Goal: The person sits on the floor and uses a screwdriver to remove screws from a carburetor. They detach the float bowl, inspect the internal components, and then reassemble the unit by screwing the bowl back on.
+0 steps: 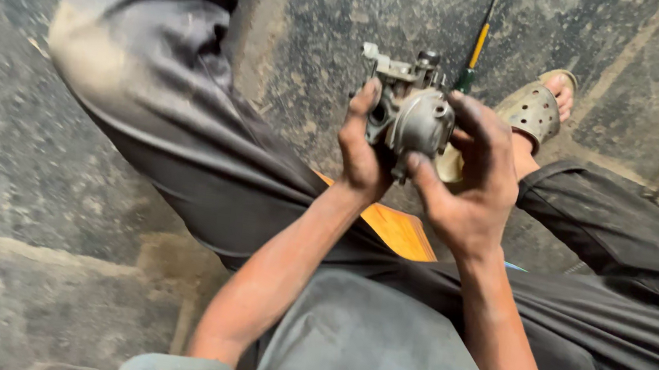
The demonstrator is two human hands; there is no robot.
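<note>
Your left hand (363,151) & right hand (469,186) both grip the greasy, lumpy grey metal carburettor (411,111) w/ rounded bowl

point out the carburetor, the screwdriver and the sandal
carburetor (416,118), head view, on its round metal bowl
screwdriver (478,45), head view, on the yellow part of its handle
sandal (533,110), head view, on its perforated strap

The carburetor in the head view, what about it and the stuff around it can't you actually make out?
- Carburetor: its back and underside are covered by the left hand and right hand.
- Screwdriver: its tip is hidden behind the carburetor, its top cut off by the upper edge.
- Orange stool: mostly hidden under the legs.
- Sandal: partly hidden by the right hand.
</note>
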